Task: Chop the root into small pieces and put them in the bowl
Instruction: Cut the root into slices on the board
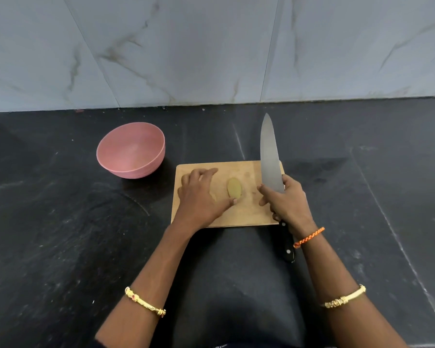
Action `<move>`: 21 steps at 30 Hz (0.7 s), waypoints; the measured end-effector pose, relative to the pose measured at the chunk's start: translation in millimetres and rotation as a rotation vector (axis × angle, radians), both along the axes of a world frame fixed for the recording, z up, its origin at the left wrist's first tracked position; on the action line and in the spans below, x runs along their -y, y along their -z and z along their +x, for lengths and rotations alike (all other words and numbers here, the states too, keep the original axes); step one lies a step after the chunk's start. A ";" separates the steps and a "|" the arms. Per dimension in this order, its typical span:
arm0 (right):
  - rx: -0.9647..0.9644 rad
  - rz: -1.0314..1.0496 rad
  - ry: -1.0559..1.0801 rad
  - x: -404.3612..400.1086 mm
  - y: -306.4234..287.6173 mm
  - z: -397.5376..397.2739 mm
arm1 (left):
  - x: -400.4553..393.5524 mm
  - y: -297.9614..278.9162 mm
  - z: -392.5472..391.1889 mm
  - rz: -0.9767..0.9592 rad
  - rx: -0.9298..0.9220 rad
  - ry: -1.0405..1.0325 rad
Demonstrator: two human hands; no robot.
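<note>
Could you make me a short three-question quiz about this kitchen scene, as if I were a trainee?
1. True or false: the root already lies in pieces inside the bowl.
2. Which hand holds the knife? A) left hand B) right hand
3. Fill in: the root lies on the ____.

Key:
1. False: it is whole, and nothing shows in the bowl.
2. B: the right hand grips it where handle meets blade; the left thumb touches the root's near end.
3. Cutting board.
</note>
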State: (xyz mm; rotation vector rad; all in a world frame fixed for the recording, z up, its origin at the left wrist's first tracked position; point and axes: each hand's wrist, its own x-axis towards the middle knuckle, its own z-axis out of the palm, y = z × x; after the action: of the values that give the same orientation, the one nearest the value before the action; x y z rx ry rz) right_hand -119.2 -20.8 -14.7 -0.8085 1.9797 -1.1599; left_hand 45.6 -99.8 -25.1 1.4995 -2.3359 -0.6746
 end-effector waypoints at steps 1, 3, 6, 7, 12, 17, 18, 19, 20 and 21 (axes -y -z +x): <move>0.022 -0.006 0.001 -0.5 1.3 -1.6 | 2.2 -4.2 -4.9 -0.033 0.055 0.048; 0.050 -0.004 0.005 -1.3 3.2 -4.6 | 9.5 -13.2 -17.0 -0.078 0.190 0.164; 0.085 0.004 0.021 -5.6 4.1 -7.9 | 17.0 -16.7 -31.5 -0.070 0.325 0.259; 0.104 0.004 0.023 -7.6 4.0 -9.0 | 17.2 -16.3 -34.5 -0.060 0.316 0.264; 0.200 0.004 0.047 -17.7 1.6 -13.5 | 10.1 -8.1 -41.9 0.009 -0.179 0.137; 0.182 0.006 0.076 -18.0 -0.8 -20.7 | -7.4 1.5 -63.9 -0.084 -0.310 -0.074; 0.175 0.007 0.077 -18.7 -0.9 -21.0 | -13.0 4.5 -67.2 -0.173 -0.199 -0.125; 0.172 0.011 0.075 -20.0 -1.0 -20.7 | -19.2 5.8 -69.4 -0.248 -0.082 -0.159; 0.172 0.018 0.070 -21.6 -0.9 -20.0 | -24.7 5.1 -70.6 -0.290 0.010 -0.169; 0.177 0.029 0.062 -23.9 -0.7 -18.9 | -29.5 3.7 -70.6 -0.306 0.070 -0.159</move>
State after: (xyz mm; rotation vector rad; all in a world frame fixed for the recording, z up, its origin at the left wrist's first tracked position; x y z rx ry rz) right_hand -138.1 3.1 -14.0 -0.6115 1.8827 -1.1927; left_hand -25.0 -70.3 -28.7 1.5636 -2.2147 -0.2164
